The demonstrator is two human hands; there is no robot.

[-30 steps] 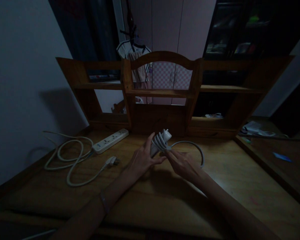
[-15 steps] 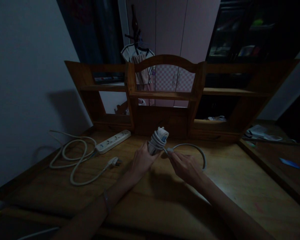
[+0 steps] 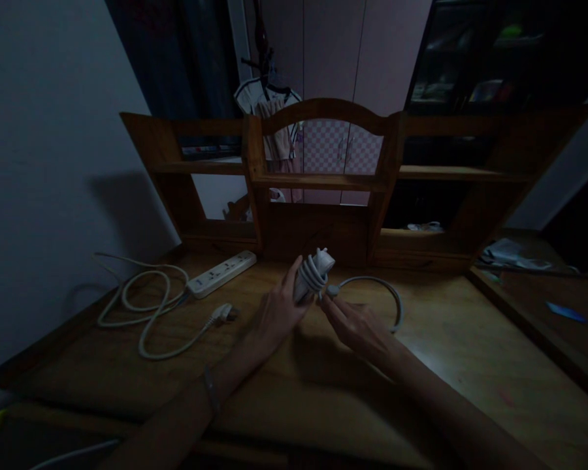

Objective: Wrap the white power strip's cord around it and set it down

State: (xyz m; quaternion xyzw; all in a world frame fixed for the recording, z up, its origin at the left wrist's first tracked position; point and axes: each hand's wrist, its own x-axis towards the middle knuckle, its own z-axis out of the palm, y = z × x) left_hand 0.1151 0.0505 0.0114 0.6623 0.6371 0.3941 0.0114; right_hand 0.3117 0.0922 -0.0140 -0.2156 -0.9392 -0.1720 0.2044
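The block (image 3: pixel 326 261) is held over the table (image 3: pixel 431 398), several turns of grey cord (image 3: pixel 316 273) already round it; a loop rightward is left unwound. The left hand (image 3: pixel 281 307) grips the block, the right hand (image 3: pixel 357 326) pinches the cord. Left lies a power strip (image 3: pixel 222 274).

Dim light, faint glare on desk (image 3: pixel 451 333), soft-edged shadow on wall (image 3: pixel 44 163)

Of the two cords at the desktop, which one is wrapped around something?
The grey cord: it is coiled around the pale block in the left hand. The white cord instead lies in loose loops by the power strip.
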